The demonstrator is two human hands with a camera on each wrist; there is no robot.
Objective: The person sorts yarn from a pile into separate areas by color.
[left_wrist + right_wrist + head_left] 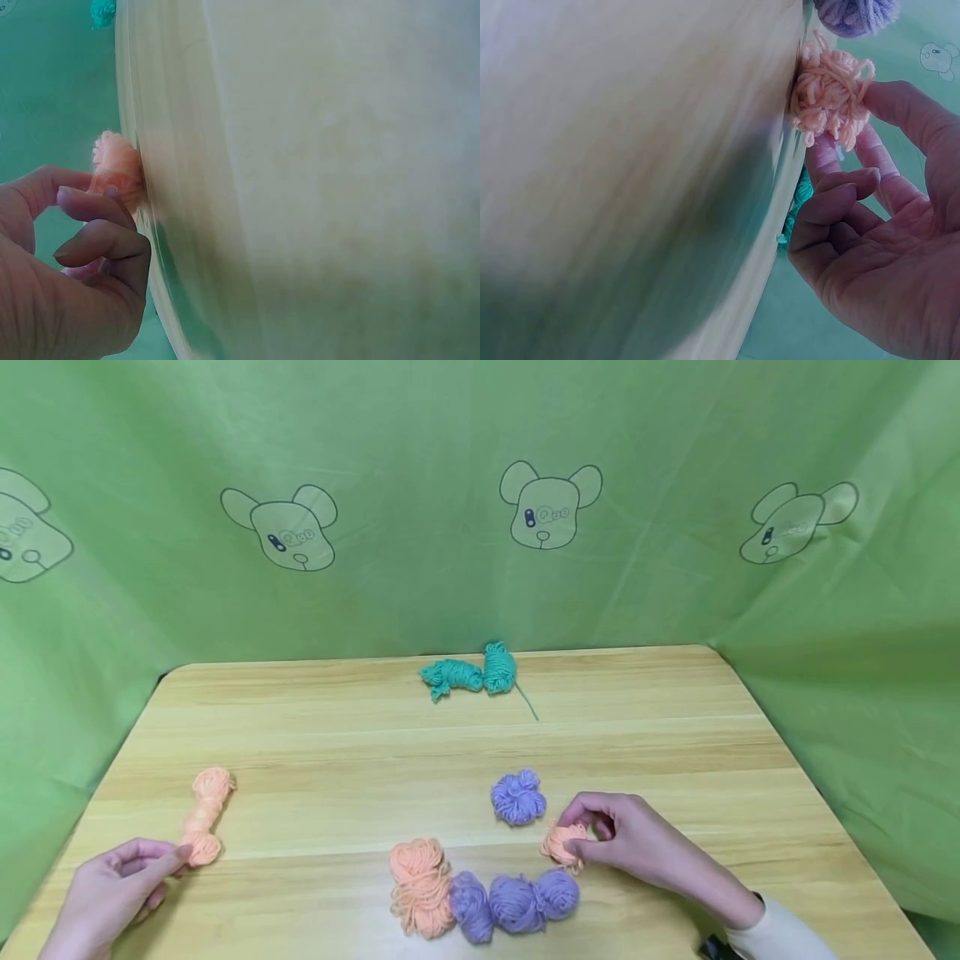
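At the left of the table, my left hand (112,893) pinches the near end of a long peach yarn skein (204,817), pulled in at its middle; the left wrist view shows thumb and fingertip at that skein (118,169). My right hand (630,839) pinches a small peach yarn bundle (562,845) between thumb and fingers, and loose loops stick out of this bundle (831,97) in the right wrist view. Just behind it lies a round purple yarn bundle (518,797). In front, a peach skein (422,887) and purple skeins (516,903) form a row.
Two teal yarn skeins (468,675) lie at the table's far edge, one with a loose strand trailing toward me. Green cloth (420,585) with printed bear heads hangs behind and beside the wooden table (315,735). A dark object (717,948) sits by the right sleeve.
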